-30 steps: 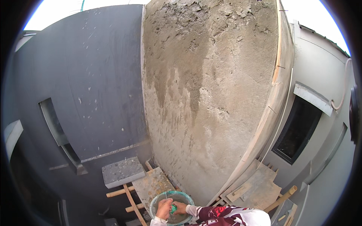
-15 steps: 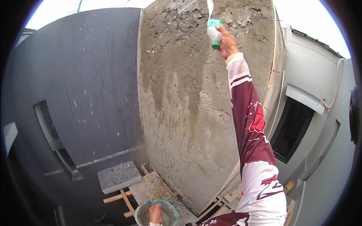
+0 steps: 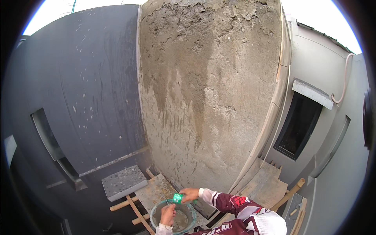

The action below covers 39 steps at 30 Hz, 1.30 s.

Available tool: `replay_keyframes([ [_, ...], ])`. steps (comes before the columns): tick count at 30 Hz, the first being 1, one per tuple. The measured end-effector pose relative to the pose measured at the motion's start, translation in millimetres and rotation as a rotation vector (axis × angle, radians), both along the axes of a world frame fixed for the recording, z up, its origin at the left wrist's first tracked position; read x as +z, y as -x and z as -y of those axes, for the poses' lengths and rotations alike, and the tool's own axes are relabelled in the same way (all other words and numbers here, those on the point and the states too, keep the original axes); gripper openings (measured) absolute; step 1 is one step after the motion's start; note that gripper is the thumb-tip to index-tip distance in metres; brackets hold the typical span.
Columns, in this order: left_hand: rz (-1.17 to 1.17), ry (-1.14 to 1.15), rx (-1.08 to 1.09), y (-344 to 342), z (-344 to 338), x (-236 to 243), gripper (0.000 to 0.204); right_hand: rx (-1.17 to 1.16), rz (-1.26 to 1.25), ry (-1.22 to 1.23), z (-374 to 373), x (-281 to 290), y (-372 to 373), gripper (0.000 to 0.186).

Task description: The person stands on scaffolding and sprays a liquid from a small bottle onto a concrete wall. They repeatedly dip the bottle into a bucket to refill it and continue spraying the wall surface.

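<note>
My right hand is closed on the green handle of a small trowel, held just above a round green-rimmed bowl with grey mortar in it. My left hand sits at the bowl's near-left side and appears to grip its rim. My right forearm is in a red and white sleeve that comes in from the lower right. Rising right in front of me is the rough, freshly plastered wall, with darker wet streaks down its middle.
A dark grey wall stands to the left. Below lie a grey concrete block, a mortar-stained board and wooden poles. A pale wooden strip runs along the plaster's right edge. A dark window opening lies right.
My right arm has come down from the top of the plastered wall to the bowl, bringing the green-handled trowel with it. My left hand has stayed at the bowl.
</note>
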<state>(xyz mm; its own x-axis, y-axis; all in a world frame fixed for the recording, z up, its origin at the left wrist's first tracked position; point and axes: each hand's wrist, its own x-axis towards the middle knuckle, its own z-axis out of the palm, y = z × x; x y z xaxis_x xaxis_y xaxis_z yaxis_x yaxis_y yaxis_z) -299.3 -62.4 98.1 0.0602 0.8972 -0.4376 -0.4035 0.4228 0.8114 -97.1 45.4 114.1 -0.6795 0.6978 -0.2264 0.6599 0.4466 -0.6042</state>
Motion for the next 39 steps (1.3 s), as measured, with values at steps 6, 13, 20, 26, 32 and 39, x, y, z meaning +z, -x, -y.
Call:
replay_keyframes([
  [6,0.052,-0.059,-0.133,-39,-2,29,0.012,0.182,0.332,-0.150,33,-152,37,0.056],
  [13,-0.031,-0.084,-0.240,-74,3,56,0.025,0.004,0.409,-0.080,72,-116,10,0.067],
  [20,-0.057,-0.103,-0.249,-86,6,56,0.024,0.068,0.141,-0.120,67,-199,-9,0.065],
  [26,-0.015,-0.032,-0.079,-58,-3,0,0.015,-0.116,-0.199,0.201,64,-147,-29,0.075],
  [32,0.022,0.037,0.086,-36,-1,-18,0.017,-0.452,-0.322,0.125,-67,69,-38,0.069],
  [39,-0.040,0.019,0.200,-14,6,-10,0.017,-0.507,-1.276,-0.509,-148,575,-37,0.050],
])
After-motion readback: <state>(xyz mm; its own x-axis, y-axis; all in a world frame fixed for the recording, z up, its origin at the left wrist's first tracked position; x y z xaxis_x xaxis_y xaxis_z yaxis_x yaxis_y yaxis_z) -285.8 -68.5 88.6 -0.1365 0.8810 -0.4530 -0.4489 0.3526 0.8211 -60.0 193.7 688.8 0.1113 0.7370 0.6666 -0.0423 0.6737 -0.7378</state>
